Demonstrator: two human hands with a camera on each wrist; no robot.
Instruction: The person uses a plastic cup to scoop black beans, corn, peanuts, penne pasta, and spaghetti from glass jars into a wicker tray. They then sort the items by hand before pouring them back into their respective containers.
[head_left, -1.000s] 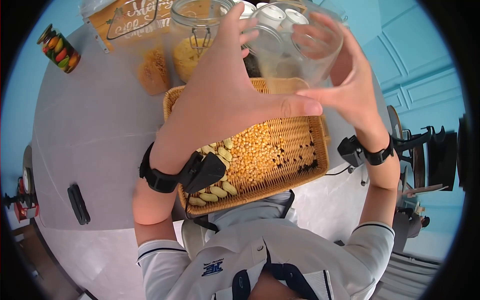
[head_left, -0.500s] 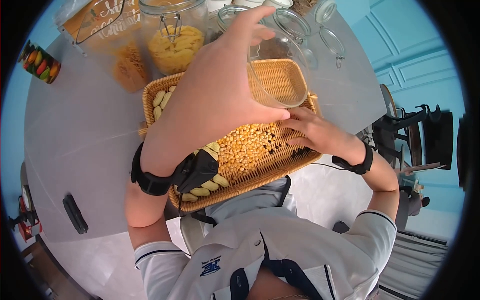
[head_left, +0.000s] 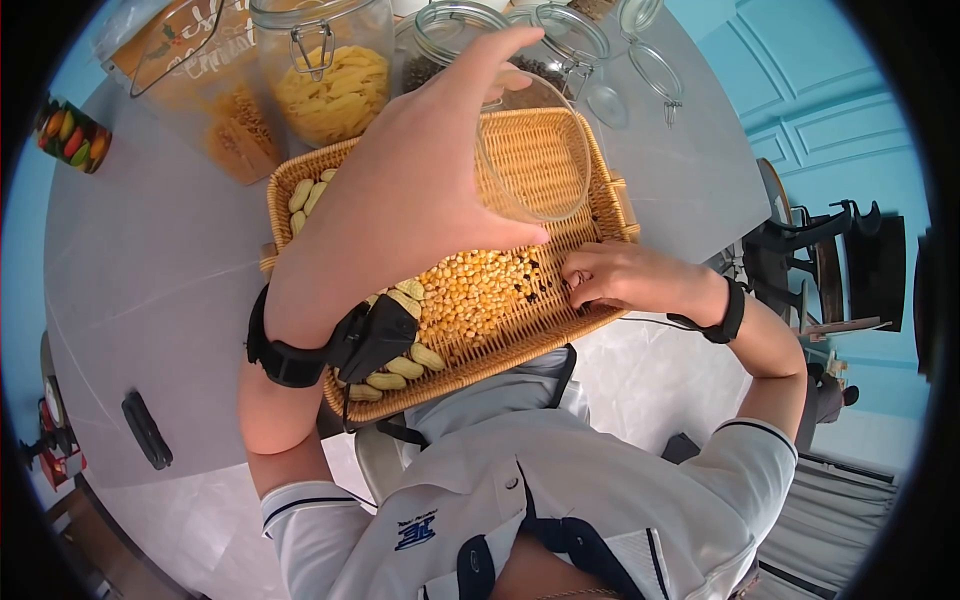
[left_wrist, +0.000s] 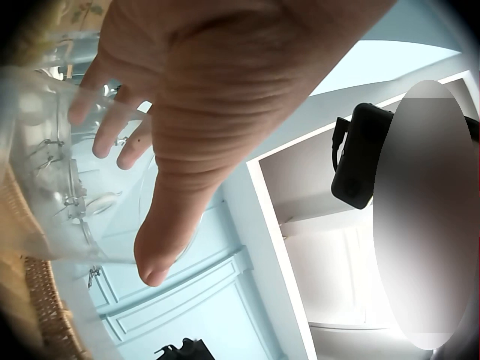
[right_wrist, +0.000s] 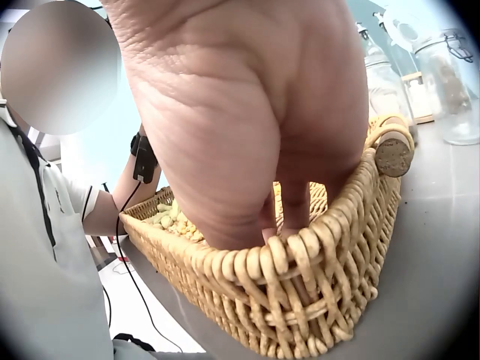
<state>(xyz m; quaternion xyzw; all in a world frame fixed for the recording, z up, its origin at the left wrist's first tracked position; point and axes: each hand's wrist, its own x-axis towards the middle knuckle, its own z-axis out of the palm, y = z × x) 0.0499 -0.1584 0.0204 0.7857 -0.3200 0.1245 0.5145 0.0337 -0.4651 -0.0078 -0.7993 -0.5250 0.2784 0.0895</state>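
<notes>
My left hand (head_left: pixel 410 180) grips a clear glass jar (head_left: pixel 583 185), fingers on the far side and thumb near its rim. The jar is tilted above the wicker basket (head_left: pixel 470 382), mouth towards the right, and the weave shows through the glass. Down in the basket's right end, my right hand (head_left: pixel 645 277) has its fingers curled and drawn together over small black beans (head_left: pixel 528 292). The right wrist view hides those fingertips behind the basket rim. Yellow corn kernels (head_left: pixel 470 300) lie mid-basket, with peanuts (head_left: pixel 405 368) to their left.
Along the back stand a jar of pasta (head_left: pixel 335 90), a clear container (head_left: pixel 235 130) and glass jars with dark contents (head_left: pixel 420 70). A jar of colourful pieces (head_left: pixel 72 135) is at the far left. A black case (head_left: pixel 147 430) lies on the grey table (head_left: pixel 170 300).
My right hand has left the jar and gone down into the basket, its fingers now curling over the black beans. The left hand still holds the jar, now lower and further left in view.
</notes>
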